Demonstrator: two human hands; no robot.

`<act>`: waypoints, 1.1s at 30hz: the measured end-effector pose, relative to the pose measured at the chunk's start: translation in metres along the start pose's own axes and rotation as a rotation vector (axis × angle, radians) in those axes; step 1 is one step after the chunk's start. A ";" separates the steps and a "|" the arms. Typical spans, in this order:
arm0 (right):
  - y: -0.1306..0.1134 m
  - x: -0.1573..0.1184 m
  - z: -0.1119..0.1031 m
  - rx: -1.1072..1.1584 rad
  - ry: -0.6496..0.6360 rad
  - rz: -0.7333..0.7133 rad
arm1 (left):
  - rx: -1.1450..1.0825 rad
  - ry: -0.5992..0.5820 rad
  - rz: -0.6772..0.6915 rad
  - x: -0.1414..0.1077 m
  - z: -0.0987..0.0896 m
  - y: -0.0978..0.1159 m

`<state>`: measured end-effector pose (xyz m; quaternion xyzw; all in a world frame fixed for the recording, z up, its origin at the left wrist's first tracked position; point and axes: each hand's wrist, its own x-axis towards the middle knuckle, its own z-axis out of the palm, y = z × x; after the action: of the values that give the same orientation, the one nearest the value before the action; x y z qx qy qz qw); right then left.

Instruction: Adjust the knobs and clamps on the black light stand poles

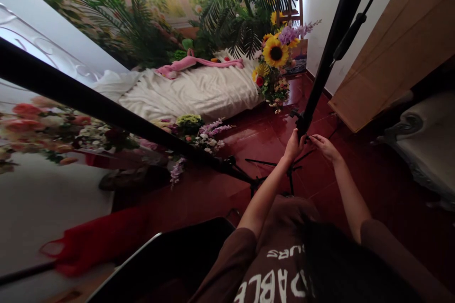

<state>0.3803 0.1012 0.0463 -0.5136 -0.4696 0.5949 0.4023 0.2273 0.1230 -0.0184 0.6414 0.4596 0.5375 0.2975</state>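
A black stand pole (317, 73) rises from a tripod base on the floor and leans up to the right. Around its lower part, just below a clamp knob (295, 113), my left hand (293, 146) is closed. My right hand (325, 147) is at the pole's right side, thumb and fingers pinched together by a small dark part, perhaps a knob; what they hold is too small to make out. A black cable with a thick connector (350, 38) hangs along the upper pole. The tripod legs (290, 170) spread out below my hands.
Another black pole (106, 106) crosses the left side. Beyond lies a white-draped platform (192, 92) with a pink plush toy (188, 64). Sunflowers (276, 52) stand right of it. A brown panel (387, 52) and an ornate pale seat (426, 123) are at right, a red cloth (95, 241) lower left.
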 end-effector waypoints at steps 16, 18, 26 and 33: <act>0.019 0.011 0.007 -0.056 0.250 -0.430 | -0.001 -0.012 -0.015 -0.001 -0.001 0.000; 0.014 0.004 0.011 -0.028 0.319 -0.430 | 0.006 -0.001 -0.012 -0.001 0.000 -0.002; -0.030 0.007 0.047 -0.459 0.320 -0.478 | -0.018 0.000 0.032 0.000 0.004 -0.016; -0.041 0.031 0.082 -0.436 0.435 -0.350 | -0.015 0.000 0.045 0.000 0.004 -0.013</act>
<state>0.2949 0.1284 0.0816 -0.6136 -0.5697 0.2795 0.4699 0.2279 0.1288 -0.0313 0.6490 0.4412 0.5476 0.2902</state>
